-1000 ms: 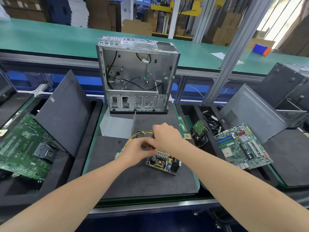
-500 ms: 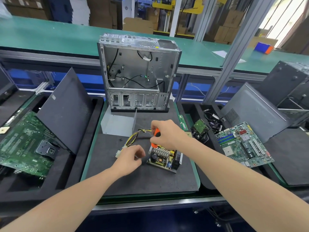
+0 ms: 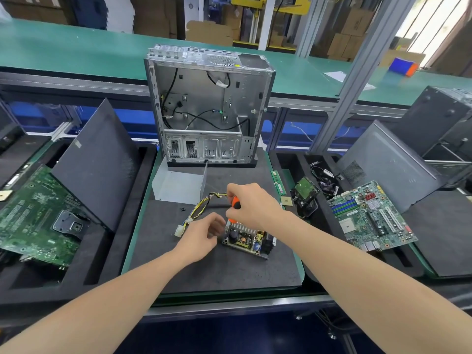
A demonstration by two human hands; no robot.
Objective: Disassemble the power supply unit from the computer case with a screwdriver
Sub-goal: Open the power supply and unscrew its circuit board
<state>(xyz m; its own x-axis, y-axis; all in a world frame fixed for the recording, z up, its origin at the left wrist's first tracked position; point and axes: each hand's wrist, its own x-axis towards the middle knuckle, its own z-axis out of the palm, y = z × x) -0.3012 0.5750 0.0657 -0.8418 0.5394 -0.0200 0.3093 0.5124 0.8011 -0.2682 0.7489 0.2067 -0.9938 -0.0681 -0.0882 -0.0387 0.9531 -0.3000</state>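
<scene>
Foam at the far left cradles a green motherboard, and a dark side panel leans beside it on the right. On the black mat in the middle of the worktop, the computer case stands upright at the back with its open side toward the camera and a few black cables loose inside. Just in front of it sits a bent grey metal cover. A yellow and black cable bundle runs from a white connector toward the power supply unit, which lies flat on the mat, out of the case, its circuit board exposed. The left hand hovers at the unit's left edge with fingers curled; whether it pinches anything cannot be told. The right hand grips the orange screwdriver nearly upright, tip down at the unit's far edge. Right of the mat lie a green memory stick, a small chip and a hard drive, then a second motherboard just in front of a leaning grey panel.
</scene>
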